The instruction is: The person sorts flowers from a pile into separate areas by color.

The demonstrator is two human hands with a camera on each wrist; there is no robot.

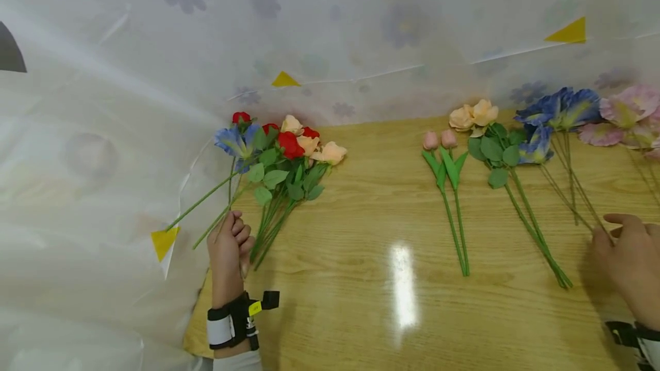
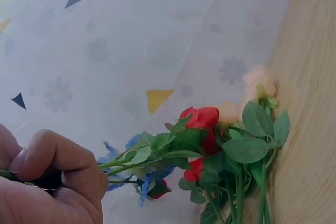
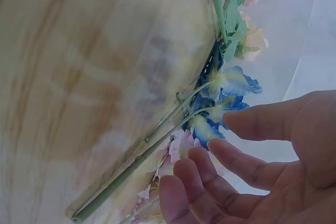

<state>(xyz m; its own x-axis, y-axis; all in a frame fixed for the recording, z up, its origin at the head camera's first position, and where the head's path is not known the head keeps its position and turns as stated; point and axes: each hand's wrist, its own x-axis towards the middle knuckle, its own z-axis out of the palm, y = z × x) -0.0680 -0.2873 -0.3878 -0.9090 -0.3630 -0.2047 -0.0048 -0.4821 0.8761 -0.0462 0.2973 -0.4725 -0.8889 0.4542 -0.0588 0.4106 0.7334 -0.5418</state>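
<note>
My left hand [image 1: 232, 245] grips flower stems at the left end of the table, its fingers curled round them. Above it show a blue iris-like flower [image 1: 234, 143] and a red rose [image 1: 240, 118], while green stems slant out past the hand. Right beside lies a bunch of red and peach roses [image 1: 291, 145], overlapping the blue flower. On the right, my right hand [image 1: 626, 251] hovers by the thin stems of the blue flowers [image 1: 562, 109]. In the right wrist view its thumb and fingers [image 3: 191, 179] are spread apart with nothing between them.
Two pink tulips [image 1: 444, 156] lie mid-right on the wooden table [image 1: 356, 222]. Next to them are peach roses [image 1: 474, 116] with long green stems. Pink flowers [image 1: 626, 116] lie at the far right. A patterned sheet [image 1: 335, 22] hangs behind and along the left.
</note>
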